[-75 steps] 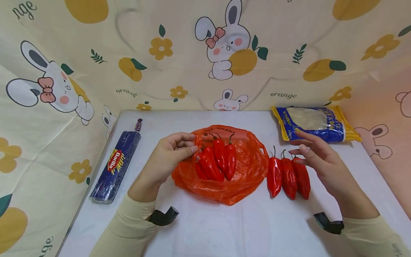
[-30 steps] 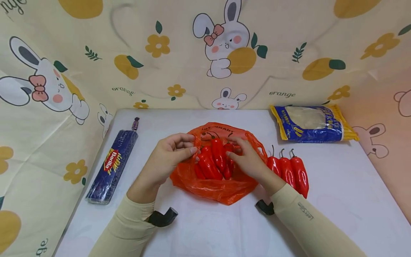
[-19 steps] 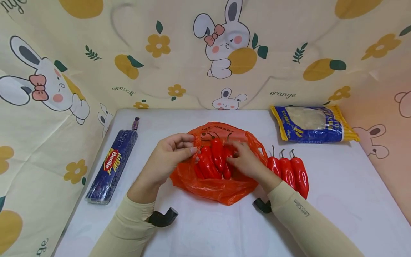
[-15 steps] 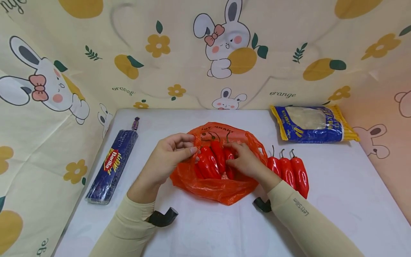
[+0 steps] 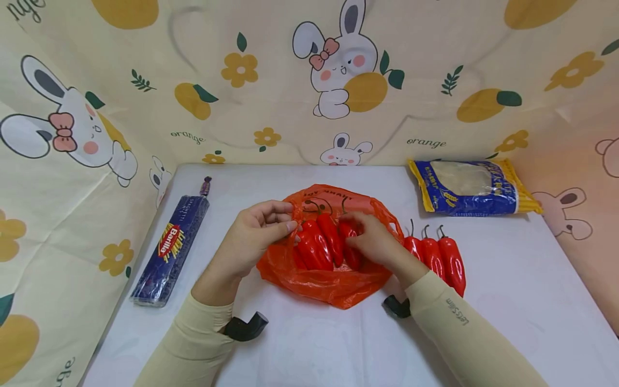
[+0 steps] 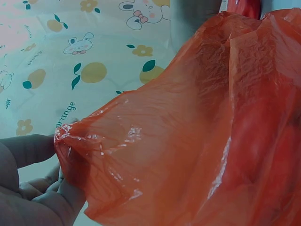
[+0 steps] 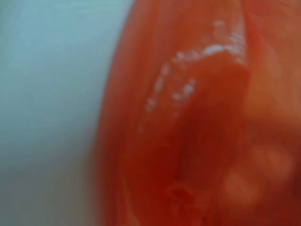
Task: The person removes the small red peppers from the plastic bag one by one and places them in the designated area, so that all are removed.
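An orange plastic bag (image 5: 333,293) lies mouth-up on the table with several red chili peppers (image 5: 313,246) inside. Its left edge is pinched between thumb and fingers of my left hand (image 5: 251,228); the left wrist view shows the film (image 6: 155,155) pulled taut from that pinch. My right hand (image 5: 374,242) reaches into the bag and grips the rightmost pepper (image 5: 352,255), its stem pointing away. Orange plastic (image 7: 188,113) fills much of the blurred right wrist view. Three more red chili peppers (image 5: 453,262) lie right of the bag, partly behind my right forearm.
A blue Barilla spaghetti pack (image 5: 171,250) lies along the table's left side. At the back right rests a blue and yellow packet (image 5: 476,188) with a clear window. Rabbit-print cloth (image 5: 271,97) walls the white table (image 5: 309,349) at back and sides.
My right hand came from above the three outer peppers into the bag and took hold of a pepper. That pepper has since shifted slightly right, away from its neighbours. My left hand stays put.
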`<state>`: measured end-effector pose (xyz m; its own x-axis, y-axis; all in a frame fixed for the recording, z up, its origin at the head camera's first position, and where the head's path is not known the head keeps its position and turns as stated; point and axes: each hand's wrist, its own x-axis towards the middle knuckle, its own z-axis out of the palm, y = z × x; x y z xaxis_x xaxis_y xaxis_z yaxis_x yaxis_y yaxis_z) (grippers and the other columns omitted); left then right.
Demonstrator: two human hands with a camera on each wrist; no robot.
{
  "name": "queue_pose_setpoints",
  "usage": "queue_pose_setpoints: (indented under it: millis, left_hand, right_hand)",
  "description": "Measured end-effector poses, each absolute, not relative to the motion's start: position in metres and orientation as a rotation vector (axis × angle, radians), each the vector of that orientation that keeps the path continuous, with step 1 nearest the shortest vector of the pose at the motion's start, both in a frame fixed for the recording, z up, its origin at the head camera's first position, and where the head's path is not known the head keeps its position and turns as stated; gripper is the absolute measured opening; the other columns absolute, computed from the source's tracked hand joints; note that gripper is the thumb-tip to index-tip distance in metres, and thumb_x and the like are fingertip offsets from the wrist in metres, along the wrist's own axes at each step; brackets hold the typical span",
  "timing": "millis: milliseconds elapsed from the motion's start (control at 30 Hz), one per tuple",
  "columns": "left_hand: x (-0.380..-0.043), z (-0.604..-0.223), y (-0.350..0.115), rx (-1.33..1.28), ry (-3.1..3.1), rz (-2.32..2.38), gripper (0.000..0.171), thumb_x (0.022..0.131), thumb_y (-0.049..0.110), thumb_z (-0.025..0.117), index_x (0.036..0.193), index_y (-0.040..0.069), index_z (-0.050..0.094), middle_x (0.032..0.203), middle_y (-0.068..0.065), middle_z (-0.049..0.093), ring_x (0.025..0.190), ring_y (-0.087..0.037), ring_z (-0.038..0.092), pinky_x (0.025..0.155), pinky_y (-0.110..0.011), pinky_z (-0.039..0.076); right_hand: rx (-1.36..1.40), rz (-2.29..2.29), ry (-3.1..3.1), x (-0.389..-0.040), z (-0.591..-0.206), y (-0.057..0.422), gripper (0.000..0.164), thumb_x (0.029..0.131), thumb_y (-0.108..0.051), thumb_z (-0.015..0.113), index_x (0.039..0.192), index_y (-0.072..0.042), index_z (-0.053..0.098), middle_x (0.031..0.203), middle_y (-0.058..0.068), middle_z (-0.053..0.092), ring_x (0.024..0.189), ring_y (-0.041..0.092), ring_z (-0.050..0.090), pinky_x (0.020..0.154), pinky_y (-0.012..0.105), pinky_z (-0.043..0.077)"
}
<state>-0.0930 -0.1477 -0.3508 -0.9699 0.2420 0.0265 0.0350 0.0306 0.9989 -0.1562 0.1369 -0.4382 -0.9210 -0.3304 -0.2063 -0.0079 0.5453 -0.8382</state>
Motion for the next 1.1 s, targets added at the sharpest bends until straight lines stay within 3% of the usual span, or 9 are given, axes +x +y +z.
queue_pose_setpoints:
  millis: [433, 833, 1100]
  left_hand:
    - [-0.093, -0.349, -0.146, 0.297, 2.145, 2.066, 0.034, 0.102, -0.004, 0.069, 0.134, -0.012, 0.064, 0.106, -0.017, 0.071, 0.091, -0.019, 0.071, 0.088, -0.029, 0.061]
    - [-0.093, -0.347, -0.145, 0.305, 2.147, 2.059, 0.033, 0.103, -0.003, 0.068, 0.134, -0.012, 0.064, 0.107, -0.018, 0.070, 0.091, -0.019, 0.071, 0.088, -0.029, 0.061]
    - [-0.092, -0.346, -0.145, 0.300, 2.145, 2.055, 0.033, 0.103, -0.003, 0.069, 0.135, -0.011, 0.064, 0.107, -0.018, 0.071, 0.091, -0.019, 0.071, 0.088, -0.029, 0.062]
  right_hand:
    - [-0.330, -1.401, 2.372, -0.142, -0.417, 0.147, 0.052, 0.104, -0.007, 0.070, 0.153, -0.020, 0.061, 0.146, 0.016, 0.053, 0.133, 0.042, 0.049, 0.092, 0.052, 0.062]
    - [-0.403, -1.562, 2.267, -0.125, -0.399, 0.164, 0.052, 0.104, -0.009, 0.072, 0.153, -0.020, 0.060, 0.146, 0.016, 0.053, 0.115, 0.040, 0.061, 0.085, 0.044, 0.063]
    - [-0.333, -1.597, 2.267, -0.115, -0.389, 0.177, 0.061, 0.104, -0.012, 0.074, 0.160, -0.024, 0.053, 0.155, 0.016, 0.047, 0.131, 0.043, 0.053, 0.085, 0.047, 0.064]
